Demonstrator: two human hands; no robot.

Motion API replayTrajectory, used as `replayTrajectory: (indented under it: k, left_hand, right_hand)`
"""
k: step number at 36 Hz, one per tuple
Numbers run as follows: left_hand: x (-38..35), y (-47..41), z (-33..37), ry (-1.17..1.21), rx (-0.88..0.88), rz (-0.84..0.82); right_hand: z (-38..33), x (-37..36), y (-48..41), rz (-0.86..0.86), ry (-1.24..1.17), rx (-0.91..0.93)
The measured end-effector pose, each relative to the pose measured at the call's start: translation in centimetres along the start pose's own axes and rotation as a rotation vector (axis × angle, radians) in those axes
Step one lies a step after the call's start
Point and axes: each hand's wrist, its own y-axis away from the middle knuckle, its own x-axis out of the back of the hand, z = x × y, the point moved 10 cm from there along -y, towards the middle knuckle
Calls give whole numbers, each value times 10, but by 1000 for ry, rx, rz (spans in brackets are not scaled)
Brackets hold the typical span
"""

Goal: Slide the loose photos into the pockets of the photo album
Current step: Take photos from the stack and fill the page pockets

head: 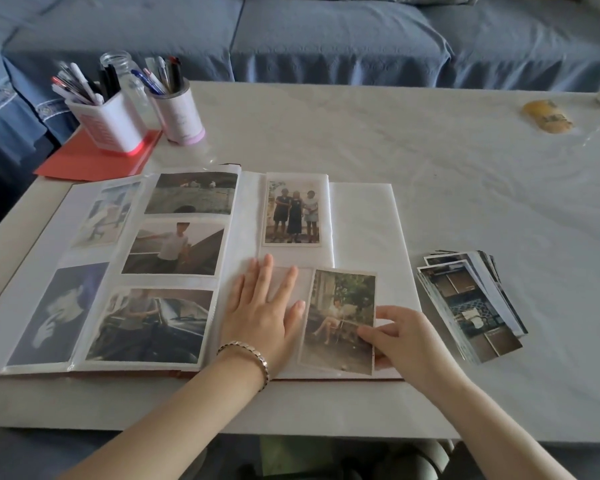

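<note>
The photo album (361,220) lies open on the table, its left page full of photos. On the right page one pocket holds a photo of three people (293,211). My left hand (264,306) lies flat with straight fingers on the lower pocket of the right page. Beside it, my right hand (400,336) pinches the right edge of a loose garden photo (338,320), which sits partly inside that pocket. A stack of loose photos (468,303) lies on the table to the right of the album.
Two pen holders (118,123) and a glass jar (123,69) stand at the back left on a red folder (94,159). A yellow object (546,116) lies at the far right. A blue sofa (326,36) runs behind the table.
</note>
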Motion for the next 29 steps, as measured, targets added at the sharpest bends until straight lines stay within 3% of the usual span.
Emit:
replayTrajectory:
  k: [4, 9, 19, 29]
  left_hand:
    - [-2, 0, 1, -5, 0, 7]
    - [3, 0, 1, 56, 21, 1]
    - [40, 0, -21, 701, 169, 247]
    - [35, -5, -43, 1064, 490, 168]
  right_hand:
    - [-4, -8, -9, -18, 106, 20]
    - [-14, -21, -10, -15, 59, 58]
    - [-15, -14, -1, -15, -133, 37]
    - [-15, -13, -7, -33, -41, 31]
